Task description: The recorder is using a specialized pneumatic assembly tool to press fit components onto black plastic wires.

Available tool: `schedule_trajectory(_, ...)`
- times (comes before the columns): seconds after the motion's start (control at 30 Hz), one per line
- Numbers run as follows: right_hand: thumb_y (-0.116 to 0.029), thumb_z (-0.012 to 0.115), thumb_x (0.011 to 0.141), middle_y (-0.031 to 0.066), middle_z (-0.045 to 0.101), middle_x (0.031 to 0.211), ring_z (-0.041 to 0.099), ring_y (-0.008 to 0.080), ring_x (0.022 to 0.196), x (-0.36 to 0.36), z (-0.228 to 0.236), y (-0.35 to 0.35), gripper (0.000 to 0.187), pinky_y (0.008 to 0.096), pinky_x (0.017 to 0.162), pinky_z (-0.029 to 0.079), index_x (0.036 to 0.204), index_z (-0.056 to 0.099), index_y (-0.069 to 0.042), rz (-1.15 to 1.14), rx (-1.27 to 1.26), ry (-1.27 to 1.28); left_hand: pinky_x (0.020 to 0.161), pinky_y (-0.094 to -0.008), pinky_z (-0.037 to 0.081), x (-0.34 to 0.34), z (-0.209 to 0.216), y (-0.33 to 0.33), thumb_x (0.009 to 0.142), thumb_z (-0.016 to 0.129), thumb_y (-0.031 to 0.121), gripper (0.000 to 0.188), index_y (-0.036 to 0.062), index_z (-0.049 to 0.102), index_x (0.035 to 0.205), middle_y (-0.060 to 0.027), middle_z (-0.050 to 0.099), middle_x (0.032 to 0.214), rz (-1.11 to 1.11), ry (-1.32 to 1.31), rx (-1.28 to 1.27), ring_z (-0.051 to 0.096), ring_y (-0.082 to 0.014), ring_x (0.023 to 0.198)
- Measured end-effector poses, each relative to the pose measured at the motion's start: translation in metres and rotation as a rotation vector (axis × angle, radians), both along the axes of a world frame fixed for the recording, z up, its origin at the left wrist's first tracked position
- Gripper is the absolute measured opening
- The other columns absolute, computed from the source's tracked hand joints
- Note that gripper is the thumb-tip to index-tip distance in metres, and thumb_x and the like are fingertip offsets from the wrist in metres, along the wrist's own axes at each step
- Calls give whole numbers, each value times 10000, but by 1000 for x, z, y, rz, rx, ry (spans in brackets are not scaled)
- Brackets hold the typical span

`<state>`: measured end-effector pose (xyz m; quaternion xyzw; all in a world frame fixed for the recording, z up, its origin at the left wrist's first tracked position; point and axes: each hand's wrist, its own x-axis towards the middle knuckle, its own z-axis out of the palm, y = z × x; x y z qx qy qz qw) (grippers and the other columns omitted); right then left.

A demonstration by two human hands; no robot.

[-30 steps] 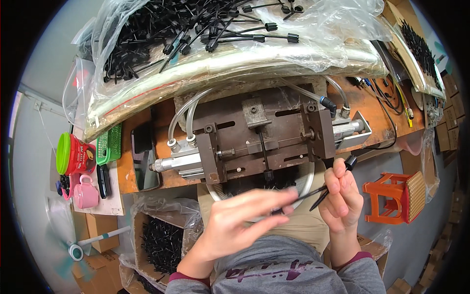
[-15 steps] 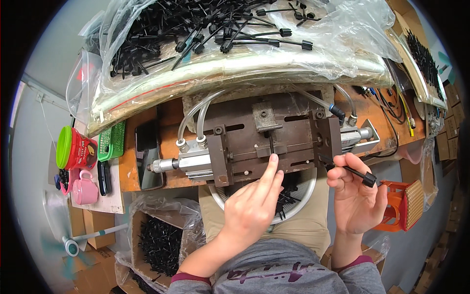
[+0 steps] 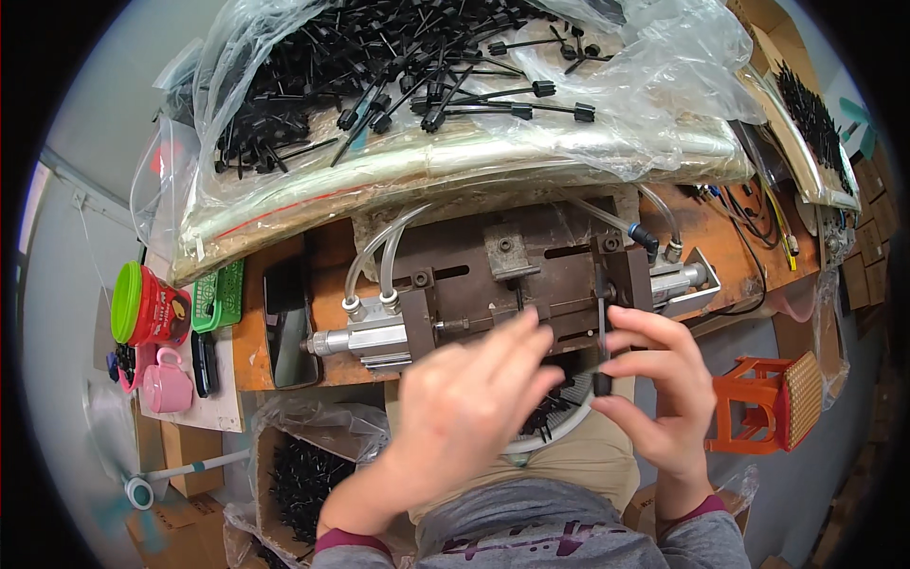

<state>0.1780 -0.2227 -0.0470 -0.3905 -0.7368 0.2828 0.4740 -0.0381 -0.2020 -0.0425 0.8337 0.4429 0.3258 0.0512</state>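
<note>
My right hand (image 3: 664,389) pinches a thin black plastic stem with a knobbed end (image 3: 602,382) upright between fingertips and thumb, at the right front of a brown metal fixture (image 3: 464,256). Smeared by motion, my left hand (image 3: 464,408) reaches to the fixture's front middle; whether its fingers hold anything does not show. Just beyond them, another black stem (image 3: 519,296) sits under the fixture's centre bracket (image 3: 512,251). Silver air cylinders flank the fixture, the left one (image 3: 374,332) and the right one (image 3: 673,284). Below my hands, a round white basket (image 3: 580,417) holds black stems.
A plastic-lined tray (image 3: 408,175) heaped with black stems (image 3: 379,76) spans the back. A phone (image 3: 289,322), green basket (image 3: 223,294), red tub (image 3: 156,308) and pink cup (image 3: 168,382) stand left. An orange stool (image 3: 758,403) is at right, a lined box (image 3: 275,427) below left.
My right hand has moved left toward the fixture and turned its stem from slanted to upright. My left hand has pulled back slightly from the centre, its pointing finger no longer on the seated stem.
</note>
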Motion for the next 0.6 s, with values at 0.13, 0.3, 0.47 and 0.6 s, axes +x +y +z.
schedule_trajectory(0.13,49,769,750,192,613,1301,664,318,1047,-12,-12,2,342,354,871,549,1054,615,22,-38,92,-346,761,-356,548,-13,35,67,797,779,122,235,41,727,1011,-115,735,1070,46,-65,383,703,-264,843)
schedule_trajectory(0.3,-35,670,799,220,605,1338,694,207,790,-31,-21,6,191,301,674,554,971,592,-3,46,166,-643,828,-389,540,-20,46,138,822,743,133,188,50,745,991,-112,737,982,263,56,317,699,-288,899)
schedule_trajectory(0.47,-63,654,794,211,646,1299,614,114,573,-39,-16,13,136,248,572,504,912,594,-32,6,250,-750,779,-383,564,-23,48,158,830,725,146,162,32,757,941,-133,722,925,211,-46,132,706,-295,810)
schedule_trajectory(0.6,-88,680,798,189,680,1242,628,127,596,-38,-9,15,150,258,574,507,917,604,-38,25,220,-802,677,-265,525,-26,64,125,833,757,103,164,1,751,961,-76,708,906,145,-265,84,682,-144,761)
